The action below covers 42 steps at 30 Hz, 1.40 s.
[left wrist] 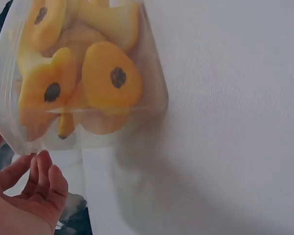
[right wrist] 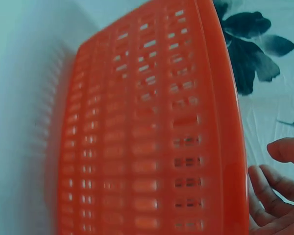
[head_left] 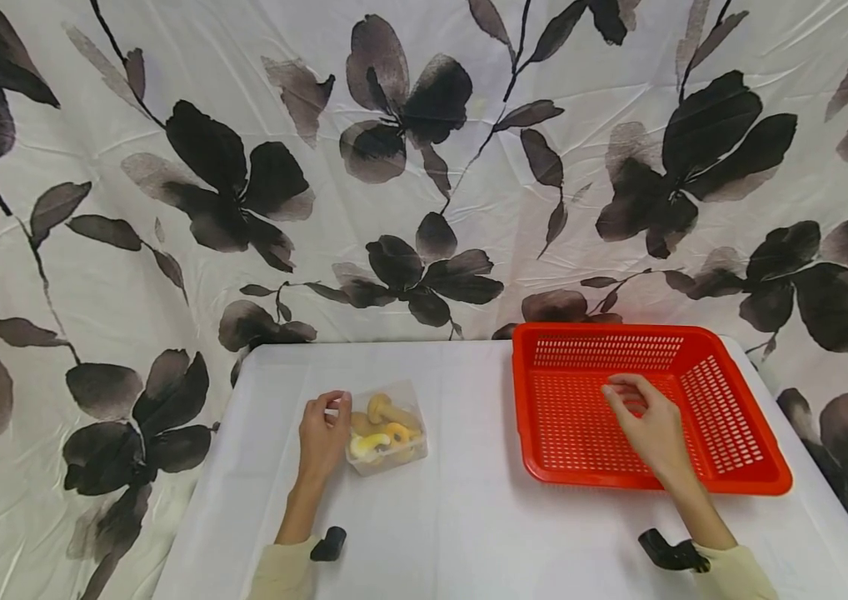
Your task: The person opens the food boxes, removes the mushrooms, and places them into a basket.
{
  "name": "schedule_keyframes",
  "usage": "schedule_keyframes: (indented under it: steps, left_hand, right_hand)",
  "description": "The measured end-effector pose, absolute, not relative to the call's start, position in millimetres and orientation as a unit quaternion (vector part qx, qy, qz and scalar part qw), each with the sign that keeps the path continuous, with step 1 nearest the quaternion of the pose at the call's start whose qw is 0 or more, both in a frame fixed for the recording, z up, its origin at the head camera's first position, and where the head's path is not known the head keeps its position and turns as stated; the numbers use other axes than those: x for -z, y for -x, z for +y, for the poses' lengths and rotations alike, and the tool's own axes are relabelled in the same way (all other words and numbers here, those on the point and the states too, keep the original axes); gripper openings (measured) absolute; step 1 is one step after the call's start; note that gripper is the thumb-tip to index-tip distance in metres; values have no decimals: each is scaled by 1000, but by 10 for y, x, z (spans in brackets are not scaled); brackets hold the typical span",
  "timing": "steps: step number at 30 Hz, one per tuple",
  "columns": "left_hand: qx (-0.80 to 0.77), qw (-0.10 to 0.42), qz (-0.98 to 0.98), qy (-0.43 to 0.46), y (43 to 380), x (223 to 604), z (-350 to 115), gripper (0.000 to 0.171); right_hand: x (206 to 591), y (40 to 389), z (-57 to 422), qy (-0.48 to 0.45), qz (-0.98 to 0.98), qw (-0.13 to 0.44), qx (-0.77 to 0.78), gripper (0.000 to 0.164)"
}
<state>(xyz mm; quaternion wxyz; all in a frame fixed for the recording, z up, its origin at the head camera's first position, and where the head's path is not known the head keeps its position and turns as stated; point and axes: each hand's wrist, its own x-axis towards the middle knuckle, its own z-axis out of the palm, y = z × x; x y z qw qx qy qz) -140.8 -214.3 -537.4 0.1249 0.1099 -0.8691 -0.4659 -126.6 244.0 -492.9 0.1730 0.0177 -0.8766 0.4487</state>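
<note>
On the left part of the table stands a clear plastic container filled with several yellow and tan mushroom-shaped pieces. Dark oval spots show on some orange pieces through its wall. My left hand is at the container's left edge, pinching its rim with curled fingers. In the left wrist view the fingertips meet the container's lower corner. My right hand is over the red plastic basket, fingers loosely bent and holding nothing. The right wrist view has its fingers beside the basket's rim.
A white cloth covers the table. Behind and beside it hangs a white curtain with dark flower prints. The basket has slotted, raised walls and takes up much of the table's right side.
</note>
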Motion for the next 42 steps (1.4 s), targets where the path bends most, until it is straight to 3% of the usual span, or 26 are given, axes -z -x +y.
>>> schedule_keyframes:
  steps: [18, 28, 42]
  left_hand:
    - [525, 98, -831, -157, 1361, 5394, -2058, 36]
    - [552, 85, -819, -133, 1375, 5331, -1963, 37]
    - [565, 96, -807, -143, 1426, 5348, -1859, 35]
  right_hand:
    - [4978, 1218, 1978, -26, -853, 83, -515, 28]
    - [4965, 1215, 1578, -38, -792, 26, -609, 28]
    - [4977, 1149, 1100, -73, -778, 27, -624, 17]
